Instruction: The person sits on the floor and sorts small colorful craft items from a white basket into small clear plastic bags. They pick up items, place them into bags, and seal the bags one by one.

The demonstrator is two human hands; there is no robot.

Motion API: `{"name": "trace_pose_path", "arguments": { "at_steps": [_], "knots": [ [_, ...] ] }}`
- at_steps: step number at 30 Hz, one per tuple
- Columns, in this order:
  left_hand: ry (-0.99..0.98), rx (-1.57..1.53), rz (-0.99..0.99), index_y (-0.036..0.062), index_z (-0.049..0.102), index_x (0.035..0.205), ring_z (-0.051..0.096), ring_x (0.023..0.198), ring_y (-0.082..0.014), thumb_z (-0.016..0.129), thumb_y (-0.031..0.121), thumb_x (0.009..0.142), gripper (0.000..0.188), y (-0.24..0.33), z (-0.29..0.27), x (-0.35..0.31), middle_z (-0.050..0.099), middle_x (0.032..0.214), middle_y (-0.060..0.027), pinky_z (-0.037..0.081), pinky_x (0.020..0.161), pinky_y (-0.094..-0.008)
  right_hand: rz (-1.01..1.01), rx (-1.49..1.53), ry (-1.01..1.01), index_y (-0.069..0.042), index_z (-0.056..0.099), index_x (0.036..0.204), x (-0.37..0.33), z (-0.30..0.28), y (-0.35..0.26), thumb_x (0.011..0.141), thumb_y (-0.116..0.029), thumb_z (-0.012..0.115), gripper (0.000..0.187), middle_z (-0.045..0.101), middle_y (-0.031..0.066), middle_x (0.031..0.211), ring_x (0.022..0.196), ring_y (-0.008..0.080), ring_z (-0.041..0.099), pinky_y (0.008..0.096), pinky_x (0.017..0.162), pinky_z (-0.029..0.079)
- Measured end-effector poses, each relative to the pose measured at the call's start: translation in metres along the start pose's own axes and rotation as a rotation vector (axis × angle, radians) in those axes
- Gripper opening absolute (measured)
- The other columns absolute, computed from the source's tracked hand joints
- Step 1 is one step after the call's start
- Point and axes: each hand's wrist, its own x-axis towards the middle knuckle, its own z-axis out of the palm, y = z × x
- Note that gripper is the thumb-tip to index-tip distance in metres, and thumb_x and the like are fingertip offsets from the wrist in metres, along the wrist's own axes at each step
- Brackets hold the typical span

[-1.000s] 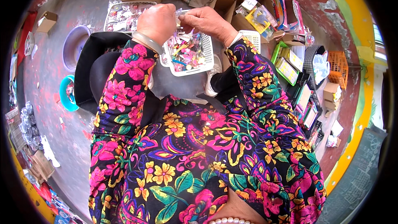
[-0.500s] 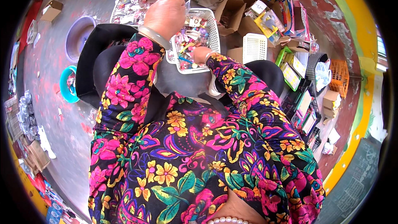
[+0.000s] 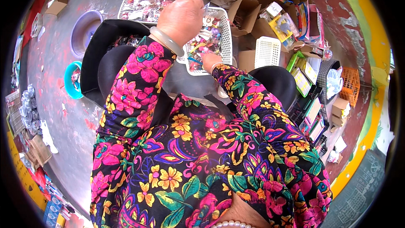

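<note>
My left hand (image 3: 180, 22), with a pale bangle at the wrist, is raised above a white perforated basket (image 3: 226, 38). Its fingers are closed, and the edge of a small clear plastic bag (image 3: 206, 9) sticks out at the fingertips. Lower down, at the near side of that basket, my right hand (image 3: 209, 62) is among small colourful trinkets (image 3: 205, 45). Its fingers are curled together, and what they grip is too small to make out. A thin blue piece (image 3: 194, 60) lies just left of them.
Behind my left hand stands a second white basket (image 3: 126, 10) of packed trinkets. A black open container (image 3: 93, 55) is at my left knee, near purple (image 3: 75, 38) and teal (image 3: 67, 78) basins. Cardboard boxes (image 3: 247, 14), a small white basket (image 3: 267, 52) and an orange crate (image 3: 350, 82) lie right.
The whole view has shifted a little, so the baskets appear farther right. My left hand keeps its place over the basket; the right has drawn slightly nearer to me.
</note>
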Motion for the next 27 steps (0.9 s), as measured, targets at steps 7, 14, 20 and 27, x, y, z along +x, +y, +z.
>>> {"name": "trace_pose_path", "arguments": {
  "at_steps": [7,14,20,27],
  "knots": [
    [-0.038,0.014,-0.01,0.0062,0.062,0.084,0.059,0.075,-0.0333,0.052,0.017,0.079,0.016,0.006,-0.002,0.002,0.062,0.078,-0.0141,0.047,0.068,-0.041,-0.062,-0.042,-0.054,-0.005,0.066,0.089,0.028,0.023,0.025,0.074,-0.017,0.051,0.025,0.063,0.0165,0.094,0.088,0.0307,0.061,0.0394,0.078,0.048],
    [-0.039,0.023,-0.005,0.0068,0.062,0.085,0.059,0.076,-0.0334,0.052,0.018,0.079,0.017,0.003,-0.002,-0.001,0.062,0.079,-0.0145,0.047,0.068,-0.0409,-0.21,0.004,-0.149,-0.006,0.067,0.083,0.028,0.017,0.028,0.072,-0.019,0.054,0.022,0.063,0.0168,0.085,0.082,0.0296,0.061,0.0385,0.076,0.048],
    [-0.046,0.041,0.003,0.0069,0.063,0.085,0.059,0.075,-0.0333,0.052,0.018,0.078,0.017,0.005,-0.002,-0.001,0.062,0.079,-0.0148,0.047,0.068,-0.0409,-0.074,-0.025,-0.037,-0.007,0.067,0.083,0.041,0.048,0.031,0.072,-0.017,0.054,0.019,0.064,0.0148,0.084,0.081,0.0295,0.061,0.0384,0.075,0.048],
    [-0.053,0.006,0.027,0.0062,0.062,0.086,0.058,0.076,-0.034,0.053,0.018,0.079,0.017,0.005,0.003,0.0,0.062,0.078,-0.0159,0.047,0.068,-0.0408,-0.204,-0.028,-0.044,-0.006,0.065,0.079,0.034,0.035,0.031,0.073,-0.021,0.053,0.019,0.063,0.0163,0.083,0.08,0.0316,0.061,0.0382,0.073,0.048]
  ]
}}
